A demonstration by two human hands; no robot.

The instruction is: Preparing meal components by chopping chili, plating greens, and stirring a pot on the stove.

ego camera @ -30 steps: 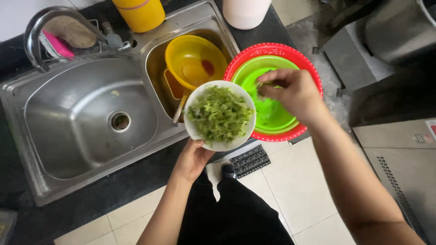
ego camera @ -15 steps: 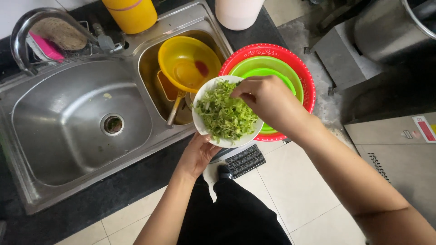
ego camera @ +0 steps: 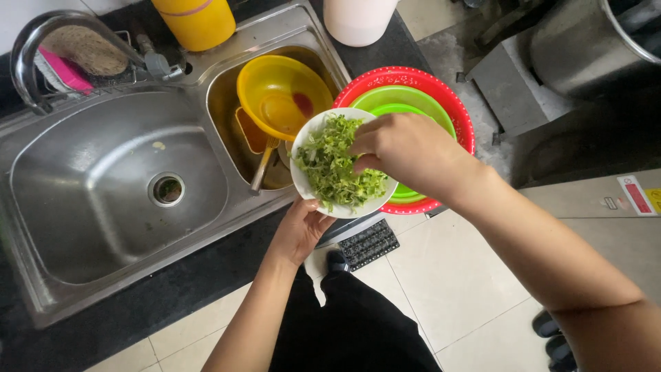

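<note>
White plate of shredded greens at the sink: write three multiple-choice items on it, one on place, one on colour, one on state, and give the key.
1. Where is the white plate held?
A. Over the sink's right edge, beside the stacked basins
B. On the floor tiles
C. Inside the big left basin

2. What colour is the outermost of the stacked basins?
A. Blue
B. Red
C. Black

3. What is the right hand doing?
A. Hanging free, clear of the plate
B. Turning the tap
C. Reaching into the greens on the plate

Key: 1 A, the left hand props the plate from below at the sink's edge. 2 B, a red rim rings the green ones. 3 C, its fingers rest on the shreds.
</note>
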